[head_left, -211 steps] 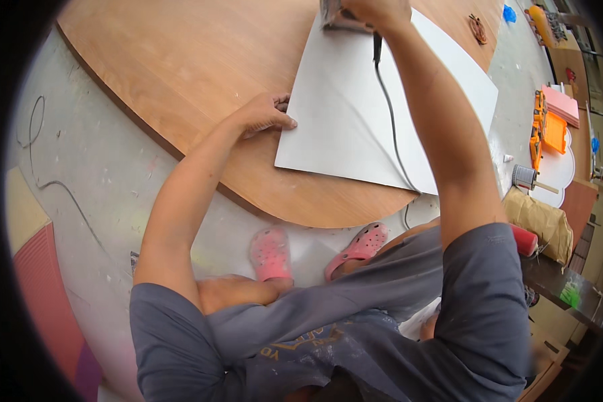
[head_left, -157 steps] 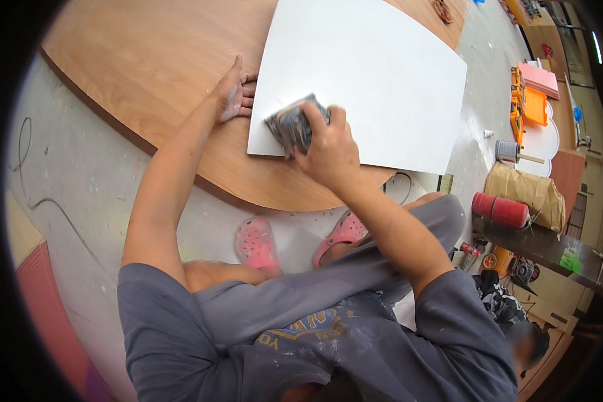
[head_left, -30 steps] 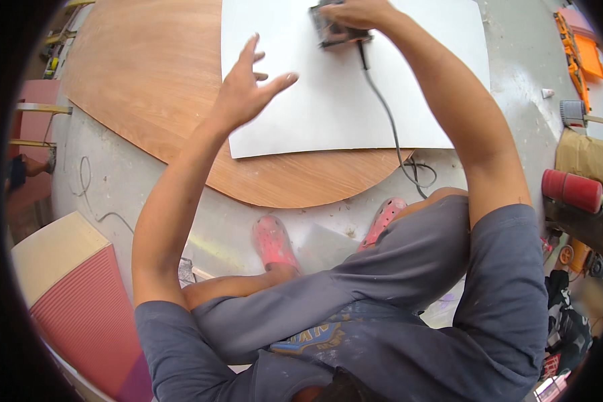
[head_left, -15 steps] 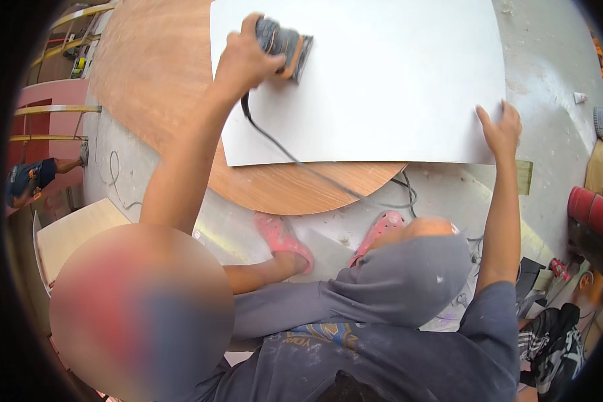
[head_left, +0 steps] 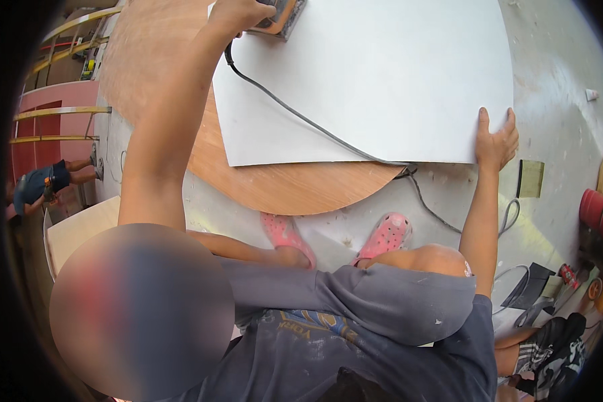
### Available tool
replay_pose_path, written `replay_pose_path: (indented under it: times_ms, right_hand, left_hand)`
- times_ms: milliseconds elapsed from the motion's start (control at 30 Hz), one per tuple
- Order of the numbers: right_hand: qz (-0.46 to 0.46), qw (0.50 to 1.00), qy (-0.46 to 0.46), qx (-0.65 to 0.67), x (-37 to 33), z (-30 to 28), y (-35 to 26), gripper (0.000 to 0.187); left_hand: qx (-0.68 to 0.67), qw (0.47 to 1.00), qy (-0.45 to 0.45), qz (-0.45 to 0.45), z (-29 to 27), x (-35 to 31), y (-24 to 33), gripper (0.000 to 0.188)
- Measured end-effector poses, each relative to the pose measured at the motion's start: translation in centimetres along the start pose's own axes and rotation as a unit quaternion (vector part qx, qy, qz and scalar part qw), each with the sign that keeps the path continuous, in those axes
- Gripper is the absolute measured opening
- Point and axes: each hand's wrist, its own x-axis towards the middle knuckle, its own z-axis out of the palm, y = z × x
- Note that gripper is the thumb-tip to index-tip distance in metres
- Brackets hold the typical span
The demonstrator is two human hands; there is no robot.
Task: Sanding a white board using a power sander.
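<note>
At the top edge of the view, my left hand [head_left: 240, 15] is wrapped round an electric sander [head_left: 279, 20], which is partly cut off by the frame. The sander rests on the left part of a large white panel [head_left: 362, 87], and its black cord [head_left: 295, 115] runs back across the panel. My right hand [head_left: 496, 141] lies at the panel's near right edge, thumb and fingers stretched out and apart. Beneath the panel is a wood-grain board [head_left: 295, 189] with a rounded near end.
My feet in pink clogs [head_left: 388, 236] are close to the board's curved edge. Another person [head_left: 43, 184] is at the far left near yellow rails [head_left: 63, 112]. To the right lie a red cylindrical object [head_left: 599, 216], a black sheet [head_left: 526, 285] and a small yellowish piece [head_left: 530, 179].
My left hand has moved the sander away from me and slightly left over the panel. The cord has drawn straighter. My right hand stays at the panel's right edge.
</note>
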Motion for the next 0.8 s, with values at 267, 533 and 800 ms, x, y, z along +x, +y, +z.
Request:
replay_pose_path:
  times_ms: [267, 533, 800]
  right_hand:
    - [0.004, 1.0, 0.016, -0.005, 0.0, 0.0, 0.3, 0.083]
    - [-0.01, 0.999, 0.03, 0.005, 0.1, -0.2, 0.5, 0.082]
    - [-0.011, 1.0, 0.022, 0.005, -0.1, 0.1, 0.1, 0.082]
  left_hand:
    - [0.066, 0.922, -0.087, 0.372, 3.4, -7.5, -2.0, 0.073]
    - [0.067, 0.919, -0.045, 0.386, 4.0, -8.8, -1.7, 0.063]
    - [0.048, 0.993, 0.067, 0.082, 2.3, 2.4, 2.8, 0.075]
